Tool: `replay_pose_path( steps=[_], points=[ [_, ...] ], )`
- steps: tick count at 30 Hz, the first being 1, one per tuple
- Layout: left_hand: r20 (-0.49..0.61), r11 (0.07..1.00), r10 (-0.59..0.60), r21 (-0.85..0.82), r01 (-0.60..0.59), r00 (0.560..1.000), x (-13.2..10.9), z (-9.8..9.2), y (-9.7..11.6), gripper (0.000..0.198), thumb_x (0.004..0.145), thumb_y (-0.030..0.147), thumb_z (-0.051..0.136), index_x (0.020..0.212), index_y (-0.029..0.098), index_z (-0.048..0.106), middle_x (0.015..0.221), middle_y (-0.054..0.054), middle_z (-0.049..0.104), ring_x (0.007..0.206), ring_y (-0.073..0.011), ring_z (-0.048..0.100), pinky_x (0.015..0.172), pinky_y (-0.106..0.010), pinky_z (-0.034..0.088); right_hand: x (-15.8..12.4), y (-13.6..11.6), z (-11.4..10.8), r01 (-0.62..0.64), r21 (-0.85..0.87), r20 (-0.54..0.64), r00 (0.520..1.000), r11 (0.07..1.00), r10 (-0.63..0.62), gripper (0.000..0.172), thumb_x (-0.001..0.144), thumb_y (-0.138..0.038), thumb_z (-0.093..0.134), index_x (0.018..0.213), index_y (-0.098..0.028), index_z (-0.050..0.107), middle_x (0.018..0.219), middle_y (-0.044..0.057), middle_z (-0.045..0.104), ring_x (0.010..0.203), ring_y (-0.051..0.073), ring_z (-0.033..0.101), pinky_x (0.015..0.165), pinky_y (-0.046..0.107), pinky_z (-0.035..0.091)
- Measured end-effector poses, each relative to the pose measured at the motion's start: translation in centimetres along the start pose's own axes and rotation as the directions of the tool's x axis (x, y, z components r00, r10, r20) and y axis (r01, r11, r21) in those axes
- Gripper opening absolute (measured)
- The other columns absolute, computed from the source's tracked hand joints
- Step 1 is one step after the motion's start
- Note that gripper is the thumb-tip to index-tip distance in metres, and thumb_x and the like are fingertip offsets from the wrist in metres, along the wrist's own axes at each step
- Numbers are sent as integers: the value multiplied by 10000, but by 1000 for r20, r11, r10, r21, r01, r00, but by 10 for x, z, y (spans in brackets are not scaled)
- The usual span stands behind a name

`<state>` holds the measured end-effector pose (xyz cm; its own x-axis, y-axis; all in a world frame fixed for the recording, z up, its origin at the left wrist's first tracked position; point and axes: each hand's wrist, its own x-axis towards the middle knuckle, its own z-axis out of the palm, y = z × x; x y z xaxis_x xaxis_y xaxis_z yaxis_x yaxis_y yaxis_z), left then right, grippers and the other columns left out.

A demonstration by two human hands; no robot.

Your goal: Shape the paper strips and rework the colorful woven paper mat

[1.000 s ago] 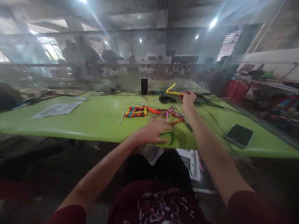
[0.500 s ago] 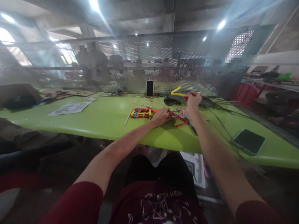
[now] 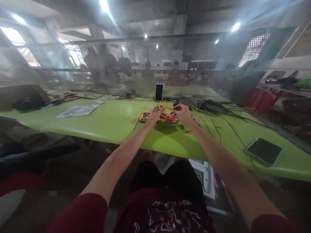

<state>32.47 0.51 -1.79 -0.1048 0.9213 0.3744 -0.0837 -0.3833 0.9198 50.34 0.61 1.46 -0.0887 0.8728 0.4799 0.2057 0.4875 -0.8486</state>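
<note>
Your left hand [image 3: 156,114] and right hand [image 3: 182,112] pinch a yellow strip [image 3: 167,106]; the left piece [image 3: 144,117] looks woven, loose strips [image 3: 171,119] rightward unwoven.

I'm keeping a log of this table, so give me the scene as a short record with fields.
Right hand: pinching a yellow strip
Left hand: at the strip's other end, grip unclear
Woven piece: multicolored, on the green table, partly hidden by the left hand
White stick: lying left of the woven piece
Standing device: dark screen, beyond the hands
Flat device: far right, near the table edge
</note>
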Motion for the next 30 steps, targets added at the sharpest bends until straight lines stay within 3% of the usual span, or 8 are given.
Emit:
replay_pose_path(
  steps=[5, 9, 13, 18, 22, 26, 30],
  points=[
    [-77, 994, -25, -108, 17, 997, 1, -8, 11, 224, 963, 369, 625, 893, 156, 619, 806, -31, 680, 517, -94, 623, 526, -245, 508, 3, 7, -3, 212, -237, 85, 977, 948, -197, 68, 692, -122, 660, 746, -162, 662, 754, 48, 692, 715, 179, 655, 711, 307, 518],
    [-172, 997, 47, -51, -56, 984, 1, -11, 17, 256, 867, 371, 747, 997, 174, 649, 794, -5, 687, 501, -85, 619, 499, -215, 493, 7, 8, -9, 232, -295, 97, 972, 927, -213, 57, 681, -128, 634, 723, -160, 656, 752, 58, 692, 720, 180, 625, 722, 313, 493],
    [-144, 999, 49, 17, -47, 988, 2, -9, 17, 255, 863, 382, 736, 854, 137, 664, 805, -33, 692, 527, -88, 624, 496, -213, 468, 9, 11, -15, 206, -330, 204, 968, 921, -144, 94, 656, -116, 618, 711, -163, 678, 745, 67, 703, 700, 191, 622, 699, 319, 485],
    [79, 1000, -29, 16, 27, 996, -1, -10, 13, 159, 866, 288, 699, 813, 147, 650, 731, -18, 657, 601, -110, 634, 578, -230, 486, 7, 10, -17, 180, -349, 240, 966, 920, -98, 124, 609, -86, 607, 648, -180, 677, 715, 60, 690, 703, 199, 612, 743, 339, 496],
    [289, 988, -115, 132, 79, 951, -8, -8, 11, 145, 829, 285, 705, 807, 150, 658, 683, -10, 635, 565, -110, 580, 549, -234, 436, 0, -3, -10, 232, -145, 308, 934, 962, -179, 138, 692, -192, 630, 796, -176, 720, 928, 74, 722, 899, 218, 640, 854, 350, 511],
    [476, 987, -80, 161, 2, 876, -14, -3, 8, 269, 760, 382, 764, 824, 131, 692, 688, -20, 645, 617, -126, 574, 599, -251, 438, -4, -6, 1, 91, 52, 267, 958, 995, -101, 246, 834, -416, 635, 917, -187, 672, 861, 51, 695, 785, 187, 647, 718, 323, 546],
    [541, 962, -35, 247, -118, 840, -13, 0, 4, 355, 744, 446, 745, 865, 112, 735, 694, -31, 661, 640, -147, 564, 606, -265, 415, 0, -2, 2, 7, 99, 118, 993, 995, -19, 242, 771, -369, 724, 860, -205, 570, 714, -2, 627, 574, 139, 599, 563, 281, 527]
  ],
)
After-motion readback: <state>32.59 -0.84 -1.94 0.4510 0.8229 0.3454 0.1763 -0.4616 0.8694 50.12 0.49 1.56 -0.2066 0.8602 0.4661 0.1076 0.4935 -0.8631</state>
